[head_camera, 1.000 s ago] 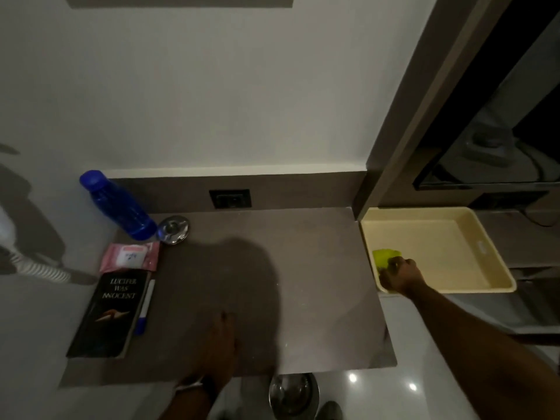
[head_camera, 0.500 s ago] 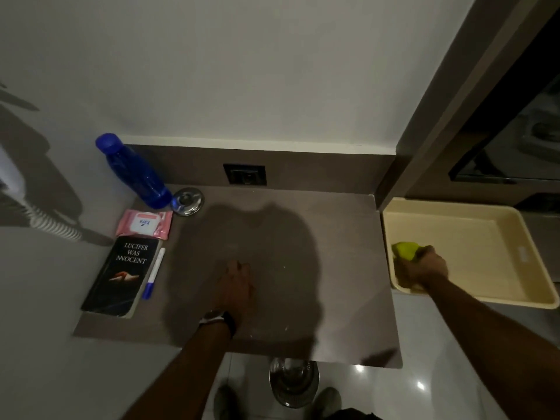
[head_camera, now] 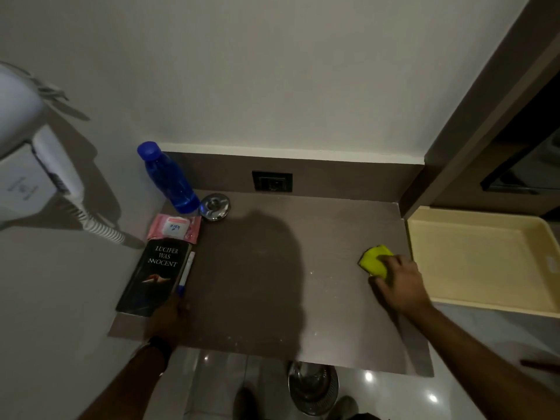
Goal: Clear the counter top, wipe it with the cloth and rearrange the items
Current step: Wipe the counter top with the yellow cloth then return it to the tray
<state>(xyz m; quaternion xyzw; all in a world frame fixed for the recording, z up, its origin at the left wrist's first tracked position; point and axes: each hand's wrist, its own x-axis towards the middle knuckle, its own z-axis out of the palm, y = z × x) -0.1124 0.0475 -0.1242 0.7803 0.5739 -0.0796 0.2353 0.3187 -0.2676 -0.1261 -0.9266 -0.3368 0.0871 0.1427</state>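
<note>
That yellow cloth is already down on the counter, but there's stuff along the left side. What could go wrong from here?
1. The bottle, book and pen sit on the counter; a wide sweep of the cloth in the right hand could tip the upright bottle.
2. A nudge from the left hand beside it might roll the loose pen off.
3. Pale specks may get pushed onto the floor.

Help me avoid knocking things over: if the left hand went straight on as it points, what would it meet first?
Most likely the pen, its blue end just ahead of the left hand, with the book alongside. The hand is dark and blurred, so they may already touch.
</note>
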